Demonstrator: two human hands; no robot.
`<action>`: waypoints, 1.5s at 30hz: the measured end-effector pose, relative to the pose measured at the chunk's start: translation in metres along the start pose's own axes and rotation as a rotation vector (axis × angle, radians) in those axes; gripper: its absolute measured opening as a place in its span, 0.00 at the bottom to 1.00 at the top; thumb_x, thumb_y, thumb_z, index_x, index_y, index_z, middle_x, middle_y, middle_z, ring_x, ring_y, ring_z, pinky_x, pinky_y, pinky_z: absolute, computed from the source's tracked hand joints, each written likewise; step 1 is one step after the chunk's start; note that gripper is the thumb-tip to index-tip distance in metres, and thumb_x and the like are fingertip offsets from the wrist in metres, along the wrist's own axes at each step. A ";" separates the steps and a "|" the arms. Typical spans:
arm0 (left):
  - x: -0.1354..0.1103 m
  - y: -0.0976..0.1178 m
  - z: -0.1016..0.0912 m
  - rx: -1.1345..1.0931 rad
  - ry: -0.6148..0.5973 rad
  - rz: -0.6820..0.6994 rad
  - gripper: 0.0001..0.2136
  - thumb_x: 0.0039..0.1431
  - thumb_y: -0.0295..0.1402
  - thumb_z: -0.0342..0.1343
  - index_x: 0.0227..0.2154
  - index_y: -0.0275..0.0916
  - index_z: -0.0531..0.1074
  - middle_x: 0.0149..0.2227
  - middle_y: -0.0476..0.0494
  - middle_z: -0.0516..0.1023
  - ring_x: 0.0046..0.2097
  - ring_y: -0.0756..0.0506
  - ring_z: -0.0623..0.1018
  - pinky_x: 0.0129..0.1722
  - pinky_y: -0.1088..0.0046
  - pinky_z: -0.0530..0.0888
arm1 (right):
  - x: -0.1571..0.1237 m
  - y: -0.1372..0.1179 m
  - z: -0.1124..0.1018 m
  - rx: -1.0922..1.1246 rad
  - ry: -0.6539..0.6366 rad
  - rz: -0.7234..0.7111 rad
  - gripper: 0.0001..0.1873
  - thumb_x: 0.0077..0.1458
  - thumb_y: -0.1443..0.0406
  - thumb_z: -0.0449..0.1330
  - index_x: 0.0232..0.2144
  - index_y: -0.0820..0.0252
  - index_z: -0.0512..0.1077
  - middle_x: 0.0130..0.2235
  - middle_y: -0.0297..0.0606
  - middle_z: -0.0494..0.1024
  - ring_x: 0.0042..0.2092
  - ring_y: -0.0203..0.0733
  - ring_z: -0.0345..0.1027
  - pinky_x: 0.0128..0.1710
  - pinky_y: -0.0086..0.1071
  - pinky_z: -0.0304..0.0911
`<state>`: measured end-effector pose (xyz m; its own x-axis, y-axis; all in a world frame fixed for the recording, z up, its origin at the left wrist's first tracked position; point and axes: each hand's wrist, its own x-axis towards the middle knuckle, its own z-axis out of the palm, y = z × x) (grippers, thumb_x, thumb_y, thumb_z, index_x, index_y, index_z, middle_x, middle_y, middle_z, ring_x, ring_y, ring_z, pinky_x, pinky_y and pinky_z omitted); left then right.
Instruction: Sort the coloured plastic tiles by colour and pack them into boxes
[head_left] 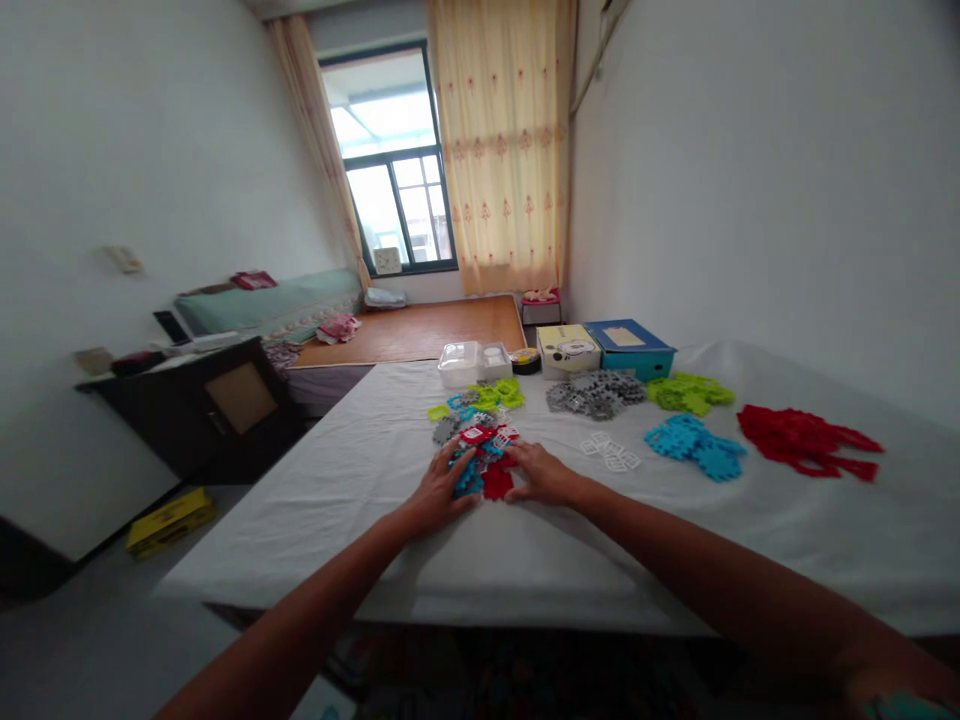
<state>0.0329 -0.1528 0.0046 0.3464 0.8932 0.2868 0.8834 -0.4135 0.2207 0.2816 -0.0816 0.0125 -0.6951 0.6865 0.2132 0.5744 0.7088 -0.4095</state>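
- We look down at a tabletop (360,470) covered by a white cloth. Near its middle sits a mixed pile (480,438) of flat plastic pieces in red, blue, green, grey and white.
- The left hand (439,490) rests on the near left edge of the mixed pile. Its fingers are spread flat over blue pieces and, as far as we can see, grip nothing.
- The right hand (541,474) rests on the near right edge of the mixed pile. Its fingers are stretched out and touch a red piece (496,484) without curling round it.
- Just right of the mixed pile lie a few white pieces (611,452). Further right is a blue pile (694,446), and furthest right a red pile (806,440).
- Behind and to the right of the mixed pile are a grey pile (596,393) and, beyond it, a green pile (690,392).
- Behind the mixed pile, at the far edge, stand a clear tub (461,362), a white box (568,350) and a blue box (630,347).
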 end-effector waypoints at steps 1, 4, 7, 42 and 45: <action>0.011 0.001 0.002 0.004 0.048 0.012 0.34 0.59 0.47 0.53 0.66 0.45 0.52 0.69 0.36 0.40 0.68 0.32 0.46 0.64 0.51 0.53 | 0.013 0.009 -0.002 0.030 0.049 -0.007 0.41 0.43 0.57 0.69 0.59 0.63 0.64 0.61 0.54 0.63 0.62 0.56 0.55 0.60 0.46 0.53; 0.046 -0.009 -0.001 0.020 0.177 0.028 0.29 0.60 0.44 0.52 0.63 0.46 0.58 0.69 0.39 0.44 0.68 0.34 0.46 0.64 0.50 0.52 | 0.058 0.036 -0.018 0.075 0.201 -0.023 0.27 0.52 0.62 0.64 0.54 0.62 0.69 0.58 0.50 0.69 0.59 0.49 0.61 0.58 0.41 0.57; 0.083 -0.044 -0.012 0.011 0.267 -0.078 0.25 0.61 0.45 0.51 0.60 0.48 0.63 0.68 0.42 0.51 0.67 0.36 0.51 0.64 0.51 0.52 | 0.109 0.060 -0.042 0.005 0.277 0.037 0.17 0.61 0.59 0.54 0.49 0.60 0.73 0.52 0.44 0.75 0.54 0.46 0.68 0.56 0.39 0.59; 0.110 -0.124 0.008 -0.413 0.385 -0.305 0.22 0.61 0.44 0.41 0.41 0.37 0.77 0.50 0.40 0.75 0.53 0.43 0.72 0.58 0.62 0.65 | 0.053 0.038 -0.013 0.150 0.130 -0.135 0.13 0.62 0.63 0.54 0.45 0.55 0.75 0.44 0.39 0.79 0.47 0.43 0.69 0.50 0.36 0.61; 0.110 -0.125 0.007 -0.390 0.348 -0.309 0.23 0.61 0.46 0.40 0.42 0.37 0.76 0.51 0.40 0.75 0.54 0.43 0.72 0.58 0.62 0.64 | 0.049 0.039 -0.018 0.112 0.199 -0.153 0.12 0.63 0.62 0.54 0.44 0.56 0.75 0.43 0.41 0.78 0.47 0.43 0.68 0.51 0.37 0.60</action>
<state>-0.0375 -0.0015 0.0020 -0.0898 0.8991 0.4284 0.7226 -0.2371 0.6493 0.2779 -0.0174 0.0222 -0.6654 0.5988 0.4458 0.4101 0.7922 -0.4519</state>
